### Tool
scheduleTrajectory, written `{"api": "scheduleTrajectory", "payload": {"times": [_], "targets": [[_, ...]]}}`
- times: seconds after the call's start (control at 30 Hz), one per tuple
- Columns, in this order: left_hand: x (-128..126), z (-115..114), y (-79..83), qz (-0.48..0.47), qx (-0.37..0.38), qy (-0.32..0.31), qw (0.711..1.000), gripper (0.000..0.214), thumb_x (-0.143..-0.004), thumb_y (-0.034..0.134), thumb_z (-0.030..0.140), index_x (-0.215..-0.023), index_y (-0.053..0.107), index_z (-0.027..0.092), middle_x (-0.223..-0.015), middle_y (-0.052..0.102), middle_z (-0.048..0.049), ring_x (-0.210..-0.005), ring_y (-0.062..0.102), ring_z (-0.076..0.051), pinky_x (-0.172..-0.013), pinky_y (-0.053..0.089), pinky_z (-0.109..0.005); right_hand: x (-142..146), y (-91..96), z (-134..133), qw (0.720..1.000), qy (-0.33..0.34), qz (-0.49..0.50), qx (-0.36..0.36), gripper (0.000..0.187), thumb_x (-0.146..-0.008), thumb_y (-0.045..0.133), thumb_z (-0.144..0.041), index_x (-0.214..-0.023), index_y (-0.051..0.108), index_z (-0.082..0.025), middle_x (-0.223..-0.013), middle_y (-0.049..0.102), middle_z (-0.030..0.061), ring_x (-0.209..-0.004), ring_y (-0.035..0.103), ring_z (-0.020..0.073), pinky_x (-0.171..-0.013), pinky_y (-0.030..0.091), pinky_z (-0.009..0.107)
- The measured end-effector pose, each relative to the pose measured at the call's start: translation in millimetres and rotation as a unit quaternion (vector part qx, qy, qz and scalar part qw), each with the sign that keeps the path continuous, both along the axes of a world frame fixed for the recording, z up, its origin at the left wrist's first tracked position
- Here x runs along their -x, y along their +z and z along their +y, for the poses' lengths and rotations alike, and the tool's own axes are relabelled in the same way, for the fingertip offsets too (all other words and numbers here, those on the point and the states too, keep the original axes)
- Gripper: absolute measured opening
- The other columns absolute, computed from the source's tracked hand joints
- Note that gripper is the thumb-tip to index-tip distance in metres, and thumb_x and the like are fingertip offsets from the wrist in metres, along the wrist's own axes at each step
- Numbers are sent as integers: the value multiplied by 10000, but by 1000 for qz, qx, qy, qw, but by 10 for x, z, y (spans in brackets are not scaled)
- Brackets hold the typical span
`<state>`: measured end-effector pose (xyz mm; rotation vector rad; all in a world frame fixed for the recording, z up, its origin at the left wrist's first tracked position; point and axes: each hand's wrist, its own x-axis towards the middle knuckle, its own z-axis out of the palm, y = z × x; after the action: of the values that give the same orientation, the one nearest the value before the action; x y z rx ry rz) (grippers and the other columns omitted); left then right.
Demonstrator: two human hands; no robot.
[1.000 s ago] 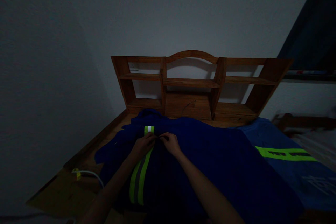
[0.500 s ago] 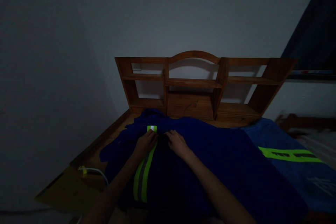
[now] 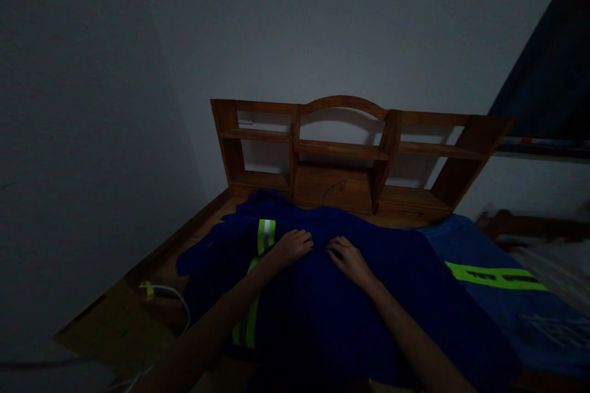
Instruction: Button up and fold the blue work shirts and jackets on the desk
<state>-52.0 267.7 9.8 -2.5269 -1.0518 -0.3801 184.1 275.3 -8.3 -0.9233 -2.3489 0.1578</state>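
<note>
A dark blue work garment (image 3: 387, 282) lies spread in front of me. A yellow-green and silver reflective strip (image 3: 266, 234) runs down its left part, partly covered by my left forearm. My left hand (image 3: 294, 247) rests on the cloth just right of this strip, with loosely bent fingers. To its right, my right hand (image 3: 351, 261) touches the same garment, its thumb apart from the bent fingers. Between the two hands is a short stretch of blue cloth. The near part of the garment is very dark, so its details are hidden.
A wooden headboard with shelves (image 3: 341, 148) stands behind the garment against a pale wall (image 3: 138, 73). At the right lies a lighter blue garment (image 3: 520, 313) with a yellow-green band. A white cable (image 3: 173, 290) with a yellow tag curves at the lower left.
Both hands have moved right, away from the reflective strip, and sit farther apart. More of the strip's upper end shows. The view has tilted slightly.
</note>
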Motion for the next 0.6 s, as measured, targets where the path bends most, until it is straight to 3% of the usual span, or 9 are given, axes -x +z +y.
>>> {"api": "scheduleTrajectory", "payload": {"times": [0.37, 0.6], "targets": [[-93, 0, -219, -49, -18, -29, 998, 214, -927, 437, 199, -1118, 532, 209, -937, 552, -43, -848, 539, -143, -690, 440, -261, 0, 36, 1, 1000, -8, 15, 0, 253, -899, 464, -136, -1081, 603, -245, -998, 597, 42, -971, 551, 170, -866, 462, 321], [-134, 31, -264, -52, -32, -5, 998, 229, -927, 408, 165, -1130, 513, 177, -915, 547, -59, -858, 535, -170, -703, 454, -287, 45, 48, -29, 1000, 11, 18, 1, 268, -898, 465, -143, -1113, 591, -243, -995, 596, 49, -967, 545, 178, -858, 466, 327]]}}
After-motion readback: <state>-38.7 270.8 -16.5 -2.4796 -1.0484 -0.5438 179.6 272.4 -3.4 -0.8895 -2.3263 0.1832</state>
